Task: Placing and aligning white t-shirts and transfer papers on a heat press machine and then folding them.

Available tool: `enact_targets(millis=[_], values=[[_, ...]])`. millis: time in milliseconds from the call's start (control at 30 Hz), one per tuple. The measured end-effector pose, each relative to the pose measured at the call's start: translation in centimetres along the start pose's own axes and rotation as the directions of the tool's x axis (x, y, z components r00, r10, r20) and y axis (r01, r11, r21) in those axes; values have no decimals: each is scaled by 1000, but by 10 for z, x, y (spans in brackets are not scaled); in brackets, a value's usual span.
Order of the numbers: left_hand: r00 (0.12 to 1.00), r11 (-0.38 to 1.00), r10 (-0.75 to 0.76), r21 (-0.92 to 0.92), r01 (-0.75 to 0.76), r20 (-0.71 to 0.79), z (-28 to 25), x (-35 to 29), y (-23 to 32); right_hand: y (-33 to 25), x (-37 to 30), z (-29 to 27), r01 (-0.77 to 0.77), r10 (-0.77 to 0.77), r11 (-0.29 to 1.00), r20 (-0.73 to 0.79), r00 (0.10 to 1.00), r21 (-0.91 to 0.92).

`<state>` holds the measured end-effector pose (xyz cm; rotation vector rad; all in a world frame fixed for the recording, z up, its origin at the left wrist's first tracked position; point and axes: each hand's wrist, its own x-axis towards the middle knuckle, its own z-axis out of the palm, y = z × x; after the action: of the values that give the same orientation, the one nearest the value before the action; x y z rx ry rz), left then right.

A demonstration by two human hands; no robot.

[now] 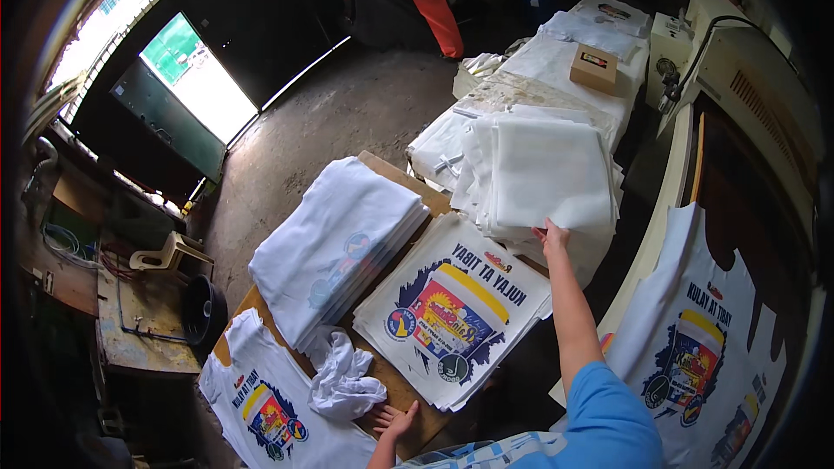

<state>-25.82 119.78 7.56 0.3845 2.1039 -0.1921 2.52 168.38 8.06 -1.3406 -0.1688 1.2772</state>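
Observation:
My right hand (553,234) is stretched forward to the near edge of a stack of blank white sheets (556,165), its thumb and fingers pinching at the edge. Lower down, my left hand (395,421) rests at the wooden table's near edge with fingers spread, holding nothing. Between the hands lies a pile of printed sheets (456,317) bearing a mirrored, colourful design. A crumpled white cloth (346,382) sits just beyond my left hand. Beside it is a white shirt (261,382) with a similar print, the right way round. Folded white fabric (326,226) is piled farther back.
More printed white shirts (686,321) lie at the right, beside a large beige machine (756,78). A small cardboard box (594,68) stands on the covered far table. On the left are a plastic stool (169,254) and a dark basin (202,311).

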Motion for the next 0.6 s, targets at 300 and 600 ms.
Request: enact_targets(millis=[300, 600], values=[[998, 998, 45, -50, -47, -43, -3, -13, 0, 27, -118, -35, -144, 183, 980, 326, 927, -140], [953, 985, 144, -50, -163, -267, 11, 3, -9, 98, -400, -193, 187, 674, 637, 658, 336, -748]])
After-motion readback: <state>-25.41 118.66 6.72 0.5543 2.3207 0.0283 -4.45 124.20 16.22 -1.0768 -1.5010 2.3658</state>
